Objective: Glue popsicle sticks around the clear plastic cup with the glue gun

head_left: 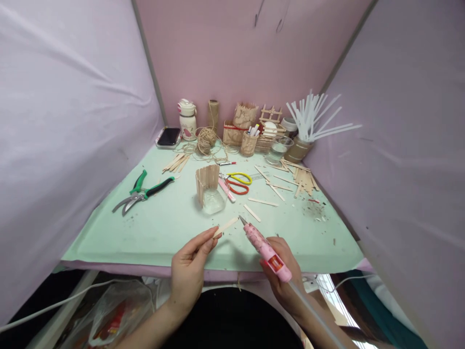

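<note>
My left hand (191,259) pinches one end of a wooden craft stick (225,226), holding it above the near edge of the green mat (145,228). My right hand (281,269) grips a pink hot glue gun (264,248), whose metal nozzle points up-left at the free end of the stick, a small gap apart. Just beyond them stands a clear plastic cup (210,194) partly clad with upright wooden sticks on its left side.
Green-handled pruning shears (140,193) lie at left; yellow and red scissors (238,183) sit right of the cup. Loose sticks (303,179) are scattered at right. Twine (206,138), a phone (169,136), a bottle, baskets and a jar of white glue sticks (308,121) line the back.
</note>
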The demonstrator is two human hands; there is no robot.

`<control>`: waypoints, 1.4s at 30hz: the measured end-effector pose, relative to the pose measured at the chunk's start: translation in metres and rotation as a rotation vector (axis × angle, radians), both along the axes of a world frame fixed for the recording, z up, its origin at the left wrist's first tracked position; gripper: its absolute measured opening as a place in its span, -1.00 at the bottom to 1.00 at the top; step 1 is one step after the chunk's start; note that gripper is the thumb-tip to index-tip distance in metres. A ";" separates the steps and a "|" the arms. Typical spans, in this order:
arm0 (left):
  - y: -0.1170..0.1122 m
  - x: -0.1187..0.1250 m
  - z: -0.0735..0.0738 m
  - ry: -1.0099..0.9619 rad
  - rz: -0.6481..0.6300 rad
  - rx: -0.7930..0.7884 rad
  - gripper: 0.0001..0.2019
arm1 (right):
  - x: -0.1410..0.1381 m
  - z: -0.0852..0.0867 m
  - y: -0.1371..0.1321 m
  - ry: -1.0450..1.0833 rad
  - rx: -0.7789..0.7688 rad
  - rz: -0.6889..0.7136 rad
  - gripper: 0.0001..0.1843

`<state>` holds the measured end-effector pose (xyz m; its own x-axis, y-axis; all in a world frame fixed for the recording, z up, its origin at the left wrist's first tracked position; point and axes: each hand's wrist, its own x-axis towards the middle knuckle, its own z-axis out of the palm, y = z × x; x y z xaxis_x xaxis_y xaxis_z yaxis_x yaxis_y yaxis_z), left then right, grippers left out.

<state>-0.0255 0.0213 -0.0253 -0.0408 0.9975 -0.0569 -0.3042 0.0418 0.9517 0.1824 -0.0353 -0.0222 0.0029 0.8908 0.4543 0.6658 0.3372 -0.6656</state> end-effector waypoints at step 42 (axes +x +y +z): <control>0.007 0.001 0.015 -0.201 0.040 -0.140 -0.76 | 0.024 0.000 0.006 -0.129 -0.080 -0.178 -0.81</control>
